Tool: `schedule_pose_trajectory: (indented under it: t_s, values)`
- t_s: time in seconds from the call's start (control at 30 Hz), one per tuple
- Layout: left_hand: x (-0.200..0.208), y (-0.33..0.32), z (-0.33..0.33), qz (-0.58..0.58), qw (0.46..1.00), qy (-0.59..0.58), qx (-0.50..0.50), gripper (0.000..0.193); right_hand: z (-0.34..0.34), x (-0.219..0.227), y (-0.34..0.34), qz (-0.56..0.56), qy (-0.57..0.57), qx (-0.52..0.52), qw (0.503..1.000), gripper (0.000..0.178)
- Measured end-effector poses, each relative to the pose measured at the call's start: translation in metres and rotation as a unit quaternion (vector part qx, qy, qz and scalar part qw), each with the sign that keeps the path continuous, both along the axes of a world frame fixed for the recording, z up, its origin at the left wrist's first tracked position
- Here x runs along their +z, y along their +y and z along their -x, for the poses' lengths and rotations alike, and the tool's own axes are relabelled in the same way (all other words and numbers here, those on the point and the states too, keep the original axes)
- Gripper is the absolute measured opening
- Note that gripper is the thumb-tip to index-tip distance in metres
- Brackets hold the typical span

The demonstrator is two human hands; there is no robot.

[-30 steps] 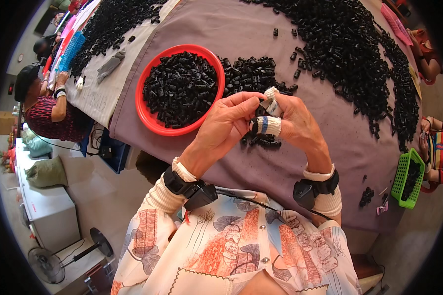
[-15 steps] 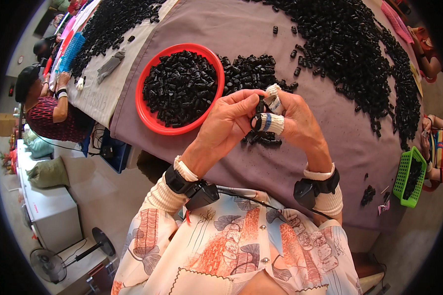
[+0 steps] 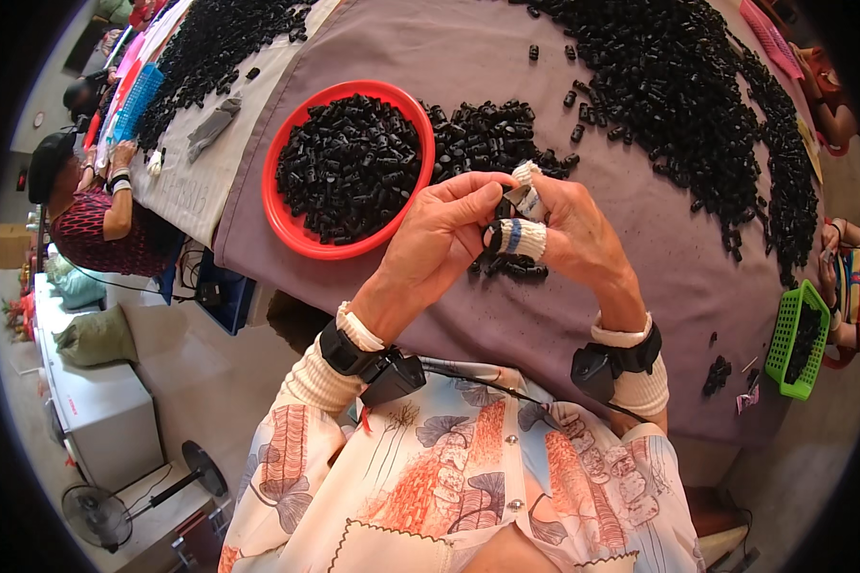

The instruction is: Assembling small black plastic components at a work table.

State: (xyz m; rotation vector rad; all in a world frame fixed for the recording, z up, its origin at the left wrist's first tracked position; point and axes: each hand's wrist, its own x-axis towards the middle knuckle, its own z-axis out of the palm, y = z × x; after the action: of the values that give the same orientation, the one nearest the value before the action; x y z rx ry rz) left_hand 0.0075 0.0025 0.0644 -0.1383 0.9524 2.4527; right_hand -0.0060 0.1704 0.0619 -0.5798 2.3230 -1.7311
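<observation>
My left hand [image 3: 438, 224] and my right hand [image 3: 588, 229] meet above the cloth-covered table [image 3: 373, 43]. Thumb and fingers of the left pinch at a small black plastic part [image 3: 493, 237], which is mostly hidden. My right hand grips it from the other side, with knitted finger covers [image 3: 524, 237] on its thumb and a finger. Behind the hands lies a small heap of black cylindrical parts [image 3: 487, 138]. A red round basin [image 3: 269, 181], full of similar black parts, stands to the left of that heap.
A large pile of black parts [image 3: 659, 95] spreads across the far right. At the right edge is a green basket [image 3: 789, 334]; a few black bits [image 3: 717, 375] lie near it. Another person [image 3: 96, 205] works at the left, beside a blue basket [image 3: 139, 100].
Both hands stay nearly in place. The fingers shift slightly around the small black part, and the right thumb tip now covers more of it.
</observation>
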Motion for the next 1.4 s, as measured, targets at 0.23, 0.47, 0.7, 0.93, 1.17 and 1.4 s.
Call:
schedule_pose_trajectory:
  t_s: [0.23, 0.47, 0.7, 0.93, 1.17, 1.4]
  values:
    - [-0.002, -0.001, 0.0, 0.002, 1.0, 0.009, -0.004, 0.021, -0.001, -0.003, -0.001, -0.002, 0.035, 0.012, 0.999, 0.035]
    - [0.003, 0.001, -0.001, 0.006, 1.0, 0.014, 0.004, 0.021, -0.004, -0.002, -0.001, 0.034, 0.001, -0.009, 0.999, 0.036]
    - [0.002, 0.001, -0.001, 0.014, 1.0, 0.014, 0.006, 0.021, -0.002, -0.001, -0.001, 0.013, -0.007, -0.012, 1.0, 0.041]
    - [-0.002, 0.0, -0.001, 0.004, 1.0, 0.03, -0.002, 0.02, -0.003, 0.001, -0.001, 0.006, 0.002, -0.01, 1.0, 0.042]
    - [-0.005, -0.001, -0.001, 0.011, 0.999, 0.036, -0.001, 0.021, -0.005, 0.009, -0.001, -0.013, 0.012, 0.008, 1.0, 0.037]
    - [-0.001, 0.007, 0.0, -0.005, 0.999, -0.014, 0.041, 0.019, -0.008, -0.002, -0.004, 0.069, -0.026, -0.042, 0.996, 0.028]
